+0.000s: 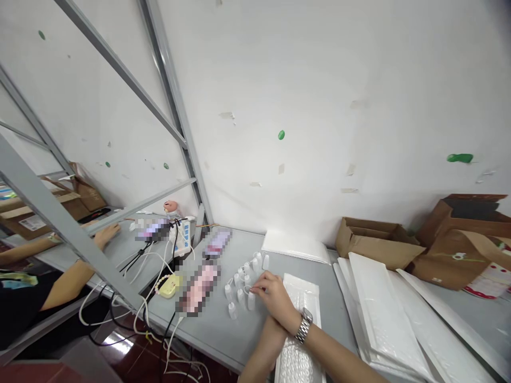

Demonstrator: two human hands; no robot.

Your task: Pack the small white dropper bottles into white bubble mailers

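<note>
Several small white plastic bottles [238, 284] stand in a loose cluster on the grey table [223, 330]. My right hand [275, 298], with a metal watch [304, 324] on its wrist, reaches in from the lower right. Its fingertips pinch one small white bottle [250, 299] at the cluster's near edge. My left hand [275, 325] comes up from the bottom edge and lies mostly hidden under my right wrist, so its fingers do not show. Both hands rest over a white bubble mailer [301, 290].
White padded mailers [383, 314] are stacked to the right, with open cardboard boxes [371, 242] behind them. A power strip [181, 238], cables and blurred devices lie to the left. A grey metal rack frame [59, 223] crosses the left side. A co-worker's hand [106, 234] rests beyond it.
</note>
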